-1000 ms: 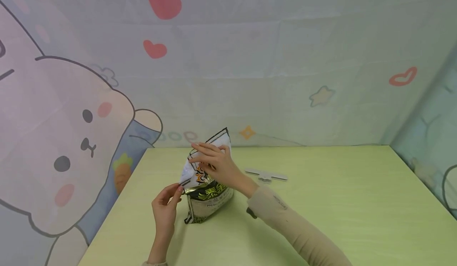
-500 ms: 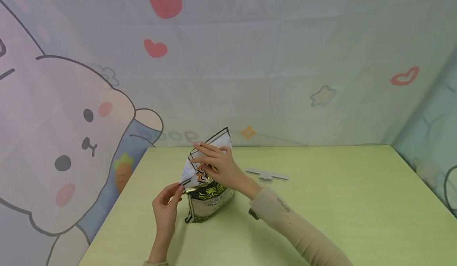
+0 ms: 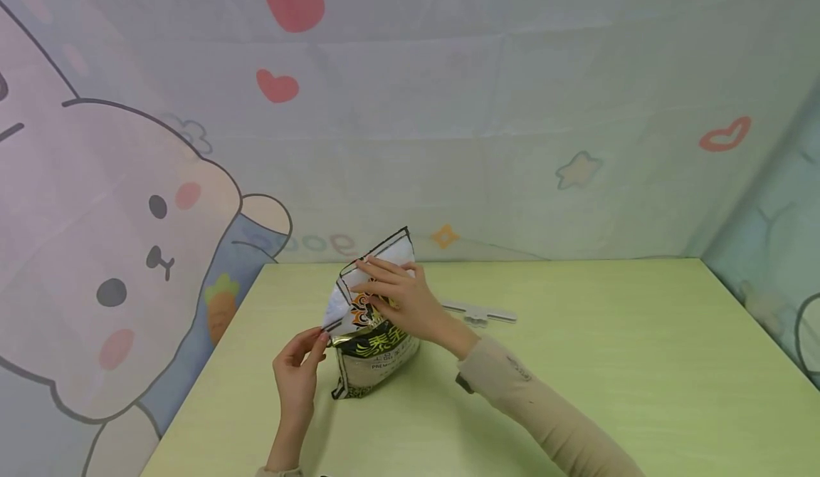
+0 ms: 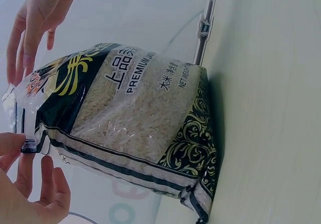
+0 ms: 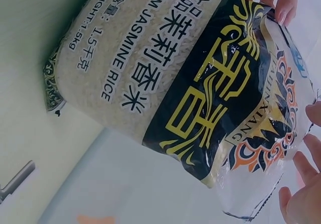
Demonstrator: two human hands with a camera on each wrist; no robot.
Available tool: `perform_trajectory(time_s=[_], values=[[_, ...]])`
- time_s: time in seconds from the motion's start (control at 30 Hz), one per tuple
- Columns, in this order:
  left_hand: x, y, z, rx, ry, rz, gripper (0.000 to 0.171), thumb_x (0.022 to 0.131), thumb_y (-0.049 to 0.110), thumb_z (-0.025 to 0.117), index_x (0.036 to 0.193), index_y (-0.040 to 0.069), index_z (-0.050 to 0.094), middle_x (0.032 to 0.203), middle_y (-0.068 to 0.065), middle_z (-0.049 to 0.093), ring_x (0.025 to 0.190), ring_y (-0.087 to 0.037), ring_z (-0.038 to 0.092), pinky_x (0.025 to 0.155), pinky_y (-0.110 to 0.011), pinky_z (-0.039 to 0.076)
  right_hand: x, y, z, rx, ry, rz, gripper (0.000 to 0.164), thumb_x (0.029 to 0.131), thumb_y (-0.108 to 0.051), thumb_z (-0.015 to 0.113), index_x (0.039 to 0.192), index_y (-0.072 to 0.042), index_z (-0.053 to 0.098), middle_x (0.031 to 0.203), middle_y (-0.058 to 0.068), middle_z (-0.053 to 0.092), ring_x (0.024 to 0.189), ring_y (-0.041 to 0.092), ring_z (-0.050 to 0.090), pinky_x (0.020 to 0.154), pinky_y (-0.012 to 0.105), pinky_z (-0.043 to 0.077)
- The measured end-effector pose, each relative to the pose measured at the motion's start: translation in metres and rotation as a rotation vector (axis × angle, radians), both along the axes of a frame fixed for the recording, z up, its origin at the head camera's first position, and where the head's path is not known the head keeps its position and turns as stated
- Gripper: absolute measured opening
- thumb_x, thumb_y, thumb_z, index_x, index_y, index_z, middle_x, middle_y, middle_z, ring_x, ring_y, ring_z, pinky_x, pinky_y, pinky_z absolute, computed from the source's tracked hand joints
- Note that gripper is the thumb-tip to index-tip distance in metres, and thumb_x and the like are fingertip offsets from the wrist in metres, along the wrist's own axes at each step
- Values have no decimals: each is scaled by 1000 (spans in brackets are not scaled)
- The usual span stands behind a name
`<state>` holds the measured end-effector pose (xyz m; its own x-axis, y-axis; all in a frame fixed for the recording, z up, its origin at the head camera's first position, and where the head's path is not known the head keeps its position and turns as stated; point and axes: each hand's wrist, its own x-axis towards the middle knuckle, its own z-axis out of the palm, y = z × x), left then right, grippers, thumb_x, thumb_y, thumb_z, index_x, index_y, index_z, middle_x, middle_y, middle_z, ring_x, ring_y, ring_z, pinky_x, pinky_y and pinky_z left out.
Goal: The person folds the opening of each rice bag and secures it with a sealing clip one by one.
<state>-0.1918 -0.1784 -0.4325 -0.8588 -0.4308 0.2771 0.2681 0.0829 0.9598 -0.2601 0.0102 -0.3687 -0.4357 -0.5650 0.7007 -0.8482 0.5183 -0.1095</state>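
A bag of jasmine rice (image 3: 384, 363) stands on the table, its white upper part leaning with a dark-edged top and one corner folded down. Thumb and fingers of my left hand (image 3: 296, 384) pinch that folded corner at the bag's left side, as the left wrist view also shows on the rice bag (image 4: 135, 118). My right hand (image 3: 413, 306) lies against the front of the white upper part, fingers extended toward the top edge. In the right wrist view the fingertips of this right hand (image 5: 306, 194) touch the edge of the clear top.
Behind the right forearm lies a white and grey sealing clip (image 3: 480, 315) on the pale green table (image 3: 608, 370). A printed cloth backdrop (image 3: 487, 107) with hearts and a cartoon animal rises along the table's far edge. A beige sleeve covers the right arm.
My right hand has slid a little to the right along the bag's top, uncovering more of the folded edge. My left hand keeps its pinch, and the bag stays in place.
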Motion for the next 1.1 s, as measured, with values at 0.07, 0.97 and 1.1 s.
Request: perform_trajectory(time_s=[0.07,0.97,1.1], values=[[0,0,0,-3,0,0,22,80,7,65,94,-9,62,72,17,64,68,1,58,58,-15,48,0,2,-1,1,1,-2,29,83,-16,62,110,-26,62,133,0,49,126,17,42,86,43,34],[2,0,0,-6,-1,-11,23,80,9,65,95,-8,63,73,16,64,69,1,58,58,-16,48,0,38,-18,-63,-77,3,29,81,-13,64,108,-23,63,125,0,56,117,20,49,92,44,30],[2,0,-1,-14,5,-14,23,81,10,65,96,-8,63,73,16,64,69,1,59,58,-16,48,-1,43,-22,-56,-64,-18,26,80,-15,65,105,-22,64,122,-1,58,114,20,51,90,45,30]])
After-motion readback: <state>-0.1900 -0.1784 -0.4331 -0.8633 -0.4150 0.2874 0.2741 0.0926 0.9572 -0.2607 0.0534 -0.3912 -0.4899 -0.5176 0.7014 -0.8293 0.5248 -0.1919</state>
